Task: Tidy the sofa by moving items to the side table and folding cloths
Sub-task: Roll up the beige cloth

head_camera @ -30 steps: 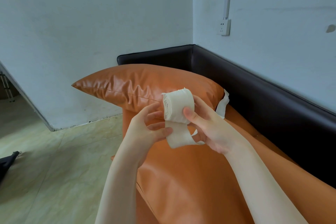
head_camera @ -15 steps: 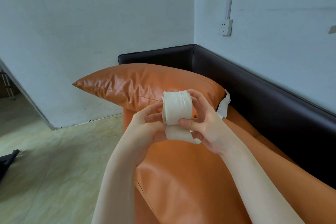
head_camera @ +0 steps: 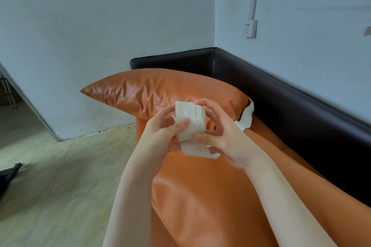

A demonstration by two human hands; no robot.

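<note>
In the head view, I hold a roll of white cloth strip (head_camera: pixel 190 119) in both hands, above the orange seat (head_camera: pixel 210 196) of the sofa and just in front of the orange pillow (head_camera: pixel 160 90). My left hand (head_camera: pixel 160 134) grips the roll from the left side, with the thumb pressed on its front face. My right hand (head_camera: pixel 222 136) has its fingers curled around the right side and the top of the roll. A loose end of the strip hangs under the roll, between my two hands. Another piece of the white strip (head_camera: pixel 248 116) lies at the right end of the pillow, against the dark backrest (head_camera: pixel 301 110) of the sofa. I cannot tell if it is joined to the roll. Left of the pillow I see the pale tiled floor (head_camera: pixel 60 166), and on the wall to the upper right of the pillow there is a socket (head_camera: pixel 250 28).
</note>
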